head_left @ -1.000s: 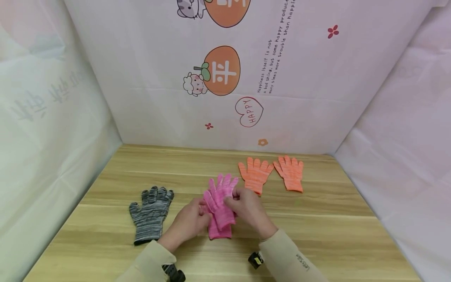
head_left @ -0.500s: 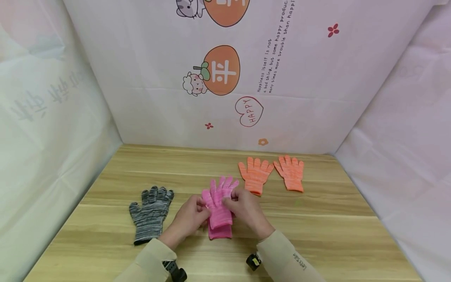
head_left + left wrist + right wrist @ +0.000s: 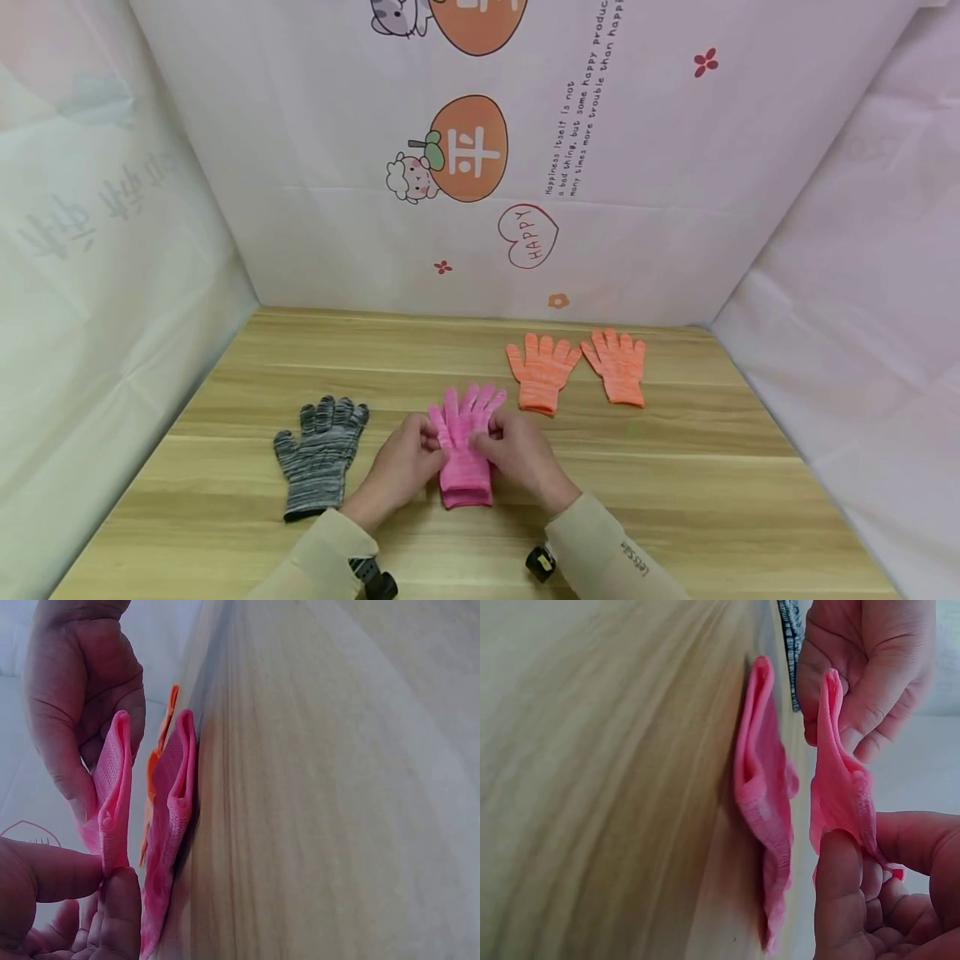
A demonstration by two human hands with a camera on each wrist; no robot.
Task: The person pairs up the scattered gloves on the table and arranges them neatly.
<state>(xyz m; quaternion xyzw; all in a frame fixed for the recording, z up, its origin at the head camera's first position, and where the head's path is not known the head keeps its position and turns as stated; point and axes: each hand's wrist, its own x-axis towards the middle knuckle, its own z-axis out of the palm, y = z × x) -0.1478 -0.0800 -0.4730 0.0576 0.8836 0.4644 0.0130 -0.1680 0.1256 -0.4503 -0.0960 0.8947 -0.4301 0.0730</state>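
Observation:
Both hands hold a pink knit glove [image 3: 465, 468] by its two sides, fingers pointing away from the person. My left hand [image 3: 405, 462] pinches its left edge between thumb and fingers; my right hand [image 3: 523, 454] pinches the right edge. Directly under it, a second pink glove [image 3: 166, 825] lies flat on the table. In both wrist views a gap shows between the held glove [image 3: 832, 772] and the lower one [image 3: 765, 795]. From the head, the upper glove covers most of the lower, whose cuff sticks out at the near end.
A grey-black striped glove [image 3: 318, 462] lies left of the left hand. Two orange gloves [image 3: 542, 375] lie side by side beyond the right hand. The wooden table [image 3: 675, 500] is bounded by white cloth walls [image 3: 637, 250] at the back and sides.
The upper pink glove has turned from a slant to line up with the lower one, shifting toward the person. Both hands have kept their pinch on it; the other gloves stay put.

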